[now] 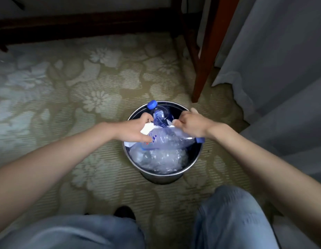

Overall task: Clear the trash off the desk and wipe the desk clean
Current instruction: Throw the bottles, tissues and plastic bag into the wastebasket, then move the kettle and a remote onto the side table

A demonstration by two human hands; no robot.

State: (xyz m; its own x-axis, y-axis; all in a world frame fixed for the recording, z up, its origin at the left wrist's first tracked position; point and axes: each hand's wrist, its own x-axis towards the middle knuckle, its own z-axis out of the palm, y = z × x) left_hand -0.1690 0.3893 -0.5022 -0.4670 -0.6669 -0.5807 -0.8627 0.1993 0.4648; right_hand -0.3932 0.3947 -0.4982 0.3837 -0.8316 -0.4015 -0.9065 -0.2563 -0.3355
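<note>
Your knees frame a metal bin on the carpet; your left hand grips white paper, your right hand pinches a crushed bottle over it.

Crushed clear bottle lying across round metal bin, blue-capped bottle upright behind

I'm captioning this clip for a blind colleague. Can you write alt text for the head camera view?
Both hands press plastic bottles into a round metal trash bin on patterned carpet: the left hand and right hand grip a clear bottle lying across the top. A second bottle with a blue cap pokes up behind, over crumpled clear plastic.
</note>
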